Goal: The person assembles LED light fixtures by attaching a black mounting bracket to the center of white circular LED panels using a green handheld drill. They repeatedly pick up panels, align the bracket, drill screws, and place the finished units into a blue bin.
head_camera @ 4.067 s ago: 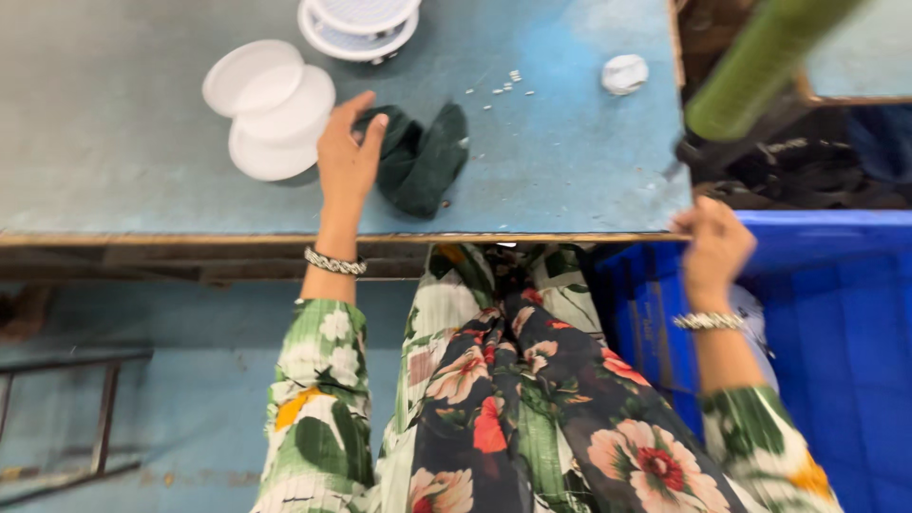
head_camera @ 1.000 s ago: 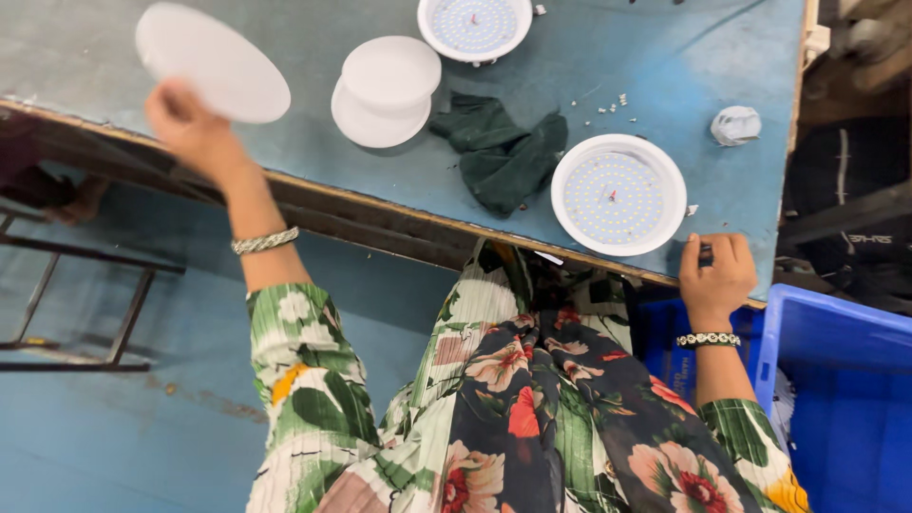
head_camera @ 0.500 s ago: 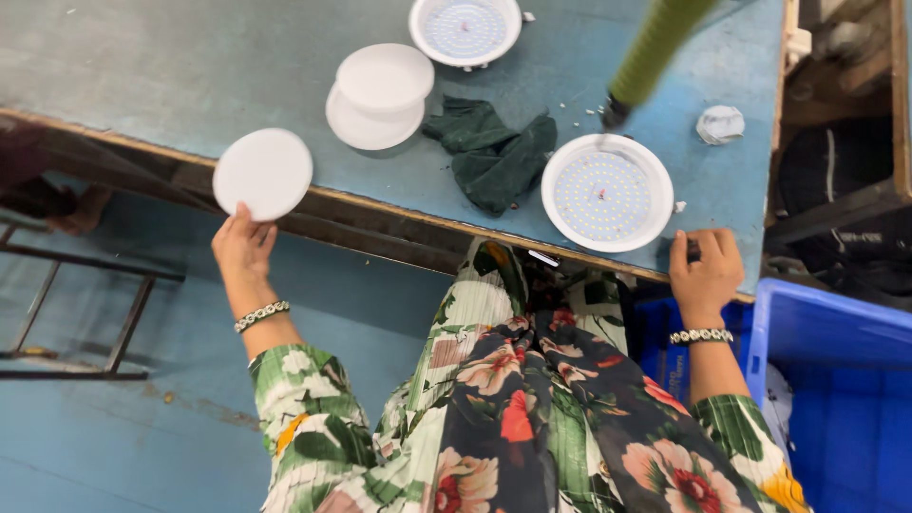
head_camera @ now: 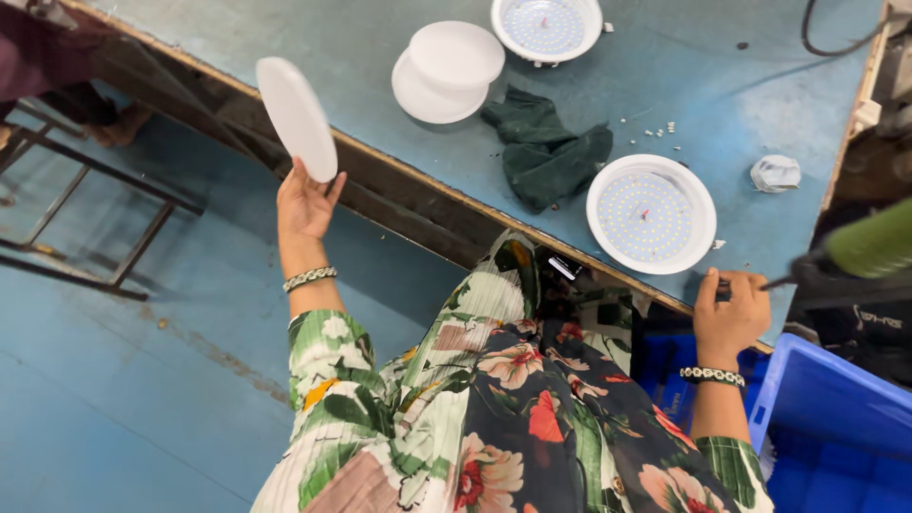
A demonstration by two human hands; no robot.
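At a blue-green worktable point(head_camera: 285, 38), a person in a floral dress works seated beside a blue crate point(head_camera: 836, 427). The left hand point(head_camera: 306, 204) grips a white round cover point(head_camera: 296, 118), tilted on edge off the table's near side. The right hand point(head_camera: 730, 313) is closed around a thin tool point(head_camera: 774, 282) just beside an LED panel light point(head_camera: 652, 215), near a dark cloth point(head_camera: 546, 152).

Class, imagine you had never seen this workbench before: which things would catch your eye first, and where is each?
First, the white round cover held up in the left hand, out past the bench's near edge. Next, the open round lamp with its dotted LED board near the bench's front edge, just above the right hand. Between them lie a dark green cloth and a stack of white covers.
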